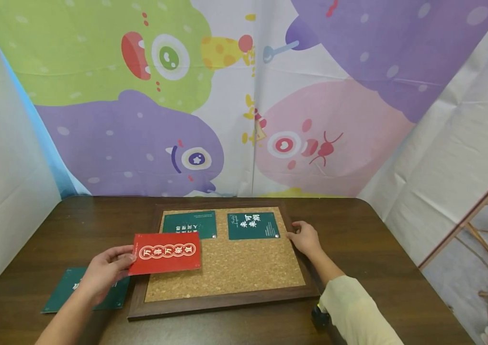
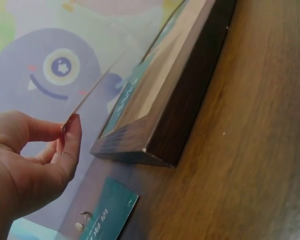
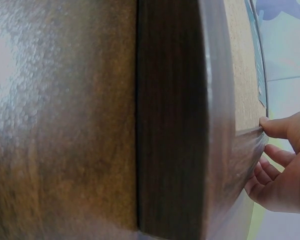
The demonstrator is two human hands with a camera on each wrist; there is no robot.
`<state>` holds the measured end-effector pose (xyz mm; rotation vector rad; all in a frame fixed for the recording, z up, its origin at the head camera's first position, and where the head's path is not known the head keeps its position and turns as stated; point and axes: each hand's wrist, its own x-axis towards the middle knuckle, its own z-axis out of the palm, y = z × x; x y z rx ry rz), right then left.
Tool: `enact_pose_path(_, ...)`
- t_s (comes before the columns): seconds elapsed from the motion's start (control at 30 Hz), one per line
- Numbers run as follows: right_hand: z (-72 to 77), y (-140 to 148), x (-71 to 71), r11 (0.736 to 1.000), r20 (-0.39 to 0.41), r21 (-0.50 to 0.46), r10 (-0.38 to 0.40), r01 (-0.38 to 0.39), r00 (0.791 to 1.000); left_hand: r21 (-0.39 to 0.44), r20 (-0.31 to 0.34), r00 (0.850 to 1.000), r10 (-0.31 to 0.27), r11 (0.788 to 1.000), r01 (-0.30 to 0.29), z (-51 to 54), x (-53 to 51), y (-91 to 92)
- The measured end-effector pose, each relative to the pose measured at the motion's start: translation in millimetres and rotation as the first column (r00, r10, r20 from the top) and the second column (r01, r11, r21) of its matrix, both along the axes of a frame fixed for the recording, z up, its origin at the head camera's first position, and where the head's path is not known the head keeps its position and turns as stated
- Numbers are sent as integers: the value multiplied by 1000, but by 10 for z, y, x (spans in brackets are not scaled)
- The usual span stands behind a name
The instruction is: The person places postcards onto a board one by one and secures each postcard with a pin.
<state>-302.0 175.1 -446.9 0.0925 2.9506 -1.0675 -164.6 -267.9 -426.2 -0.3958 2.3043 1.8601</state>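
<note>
My left hand (image 1: 105,268) pinches the left edge of a red card (image 1: 166,264) with cream characters, between thumb and fingers. The card is raised over the left part of a cork board (image 1: 235,268) and hides part of it; the left wrist view shows it edge-on. On the board are two green cards with white writing, the left green card (image 1: 205,221) partly covered by the red one, and the right green card (image 1: 248,233). My right hand (image 1: 306,238) holds the board's right wooden edge, thumb on top and fingers along the outer side (image 3: 282,167).
Another green card (image 1: 60,292) lies on the brown table (image 1: 373,268), left of the board and partly behind my left forearm. Two small objects (image 2: 82,222) show beside it in the left wrist view. A cartoon-printed curtain (image 1: 235,158) hangs behind the table.
</note>
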Motion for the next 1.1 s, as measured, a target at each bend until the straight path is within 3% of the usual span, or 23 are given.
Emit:
enact_pose_path(0.67, -3, 6, -4, 1000, -4, -6, 7, -7, 1000, 41, 8, 1000, -6, 999, 5, -49, -2, 206)
enact_pose_path(1.1, -13, 3, -12, 1000, -13, 2, 4, -4, 1000, 82, -22, 1000, -15, 996, 17, -105, -14, 312)
